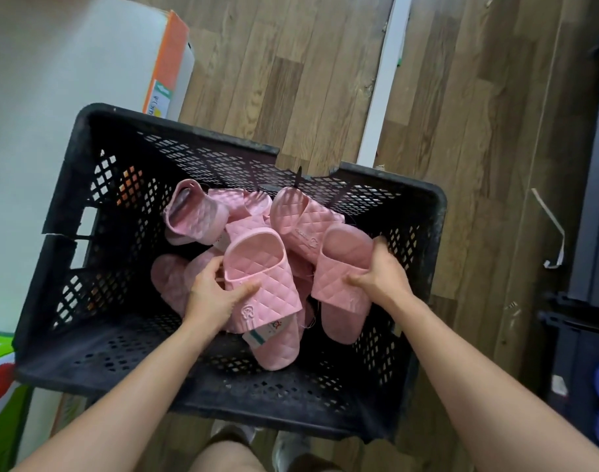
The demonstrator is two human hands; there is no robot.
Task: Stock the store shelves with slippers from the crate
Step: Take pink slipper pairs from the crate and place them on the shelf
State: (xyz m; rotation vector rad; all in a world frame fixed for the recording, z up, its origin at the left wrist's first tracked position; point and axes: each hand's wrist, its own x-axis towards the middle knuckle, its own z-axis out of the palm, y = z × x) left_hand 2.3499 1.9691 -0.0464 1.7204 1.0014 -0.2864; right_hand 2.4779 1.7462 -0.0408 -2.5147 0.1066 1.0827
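Deep in a black latticed crate [86,376], the left hand [213,294] curls fingers and thumb round the quilted strap of a pink slide slipper [257,264]. At 3 o'clock the right hand [381,275] clamps a second slipper [332,260]. They look light, pliable and hard to damage, and the straps offer the surest hold. Wood-plank floor [308,63] lies at 12 o'clock, and a dark shelving unit [594,199] stands far right.

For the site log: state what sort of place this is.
Probably a shop or its stockroom: a black crate holds several identical pink slippers, one with a paper tag, and a printed carton stands beside it.
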